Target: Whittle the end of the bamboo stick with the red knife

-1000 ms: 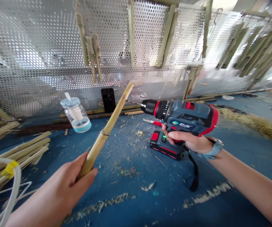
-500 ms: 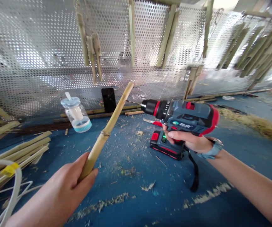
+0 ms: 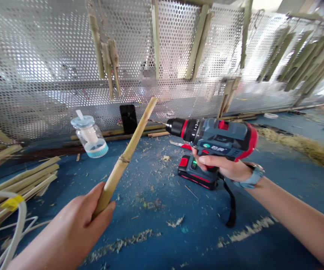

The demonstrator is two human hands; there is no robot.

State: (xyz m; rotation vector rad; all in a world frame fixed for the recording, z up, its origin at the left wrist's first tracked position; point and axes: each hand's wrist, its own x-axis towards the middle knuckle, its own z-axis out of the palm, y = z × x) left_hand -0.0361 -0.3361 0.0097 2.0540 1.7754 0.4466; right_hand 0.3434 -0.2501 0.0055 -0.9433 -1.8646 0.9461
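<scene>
The left hand [image 3: 71, 225] is closed around the lower end of a bamboo stick [image 3: 125, 157], which it holds tilted up and away toward the far side of the bench. The right hand [image 3: 220, 167] is clamped on the grip of a red and grey cordless drill [image 3: 218, 137], with the fingers [image 3: 207, 160] wrapped around the handle, and the two hands are well apart. The drill is held level in the air, its thin drill bit [image 3: 157, 121] pointing left. The tip is just beside the upper part of the stick, though I cannot tell whether it touches. A spare battery [image 3: 197, 173] lies on the blue bench [image 3: 156, 195] below the drill, among scattered shavings [image 3: 119, 245]. Toward the far left stands a glass jar [image 3: 89, 137] with a blue lid, and a black phone [image 3: 128, 119] stands upright against a perforated metal panel [image 3: 38, 93]. Bamboo pieces [image 3: 299, 63] hang from the panel, cut bamboo strips [image 3: 18, 187] lie at the near left, and a pile of straw [image 3: 299, 152] lies on the right.
</scene>
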